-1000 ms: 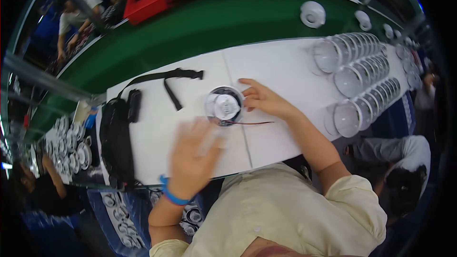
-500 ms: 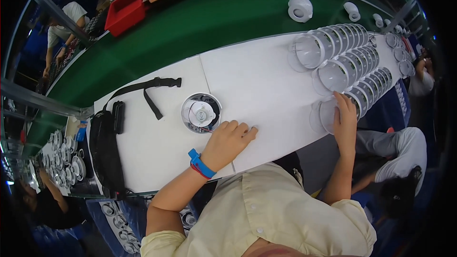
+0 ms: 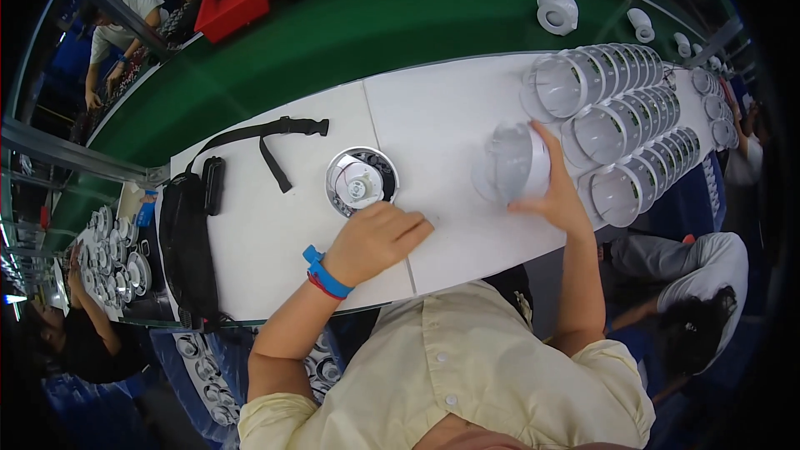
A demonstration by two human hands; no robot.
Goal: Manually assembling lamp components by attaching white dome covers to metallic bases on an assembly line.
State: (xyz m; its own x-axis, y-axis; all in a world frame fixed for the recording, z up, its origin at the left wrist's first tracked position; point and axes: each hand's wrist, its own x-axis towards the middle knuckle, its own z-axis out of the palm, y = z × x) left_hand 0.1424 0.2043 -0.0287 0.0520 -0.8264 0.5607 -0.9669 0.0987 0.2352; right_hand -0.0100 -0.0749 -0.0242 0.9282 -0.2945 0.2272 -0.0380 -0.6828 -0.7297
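A round white housing lies on the white tabletop, its inside showing a white disc-shaped part, a thin red wire and dark parts around it. Close against its near edge is my left hand, fingers curled together; what they hold, if anything, is hidden. A blue band circles that wrist. To the right, my right hand grips a clear dome cover with a white rim, thumb at the near side and fingers round the far side. The dome is tilted on its side and slightly blurred.
Three rows of nested clear dome covers stand at the right. A black pouch with a strap lies left. Beyond the table runs a green belt with white housings and a red bin. Other people sit at both sides.
My right hand has taken a dome cover off the end of the nearest row and brought it left, toward the housing. My left hand has stayed by the housing, its fingers more curled.
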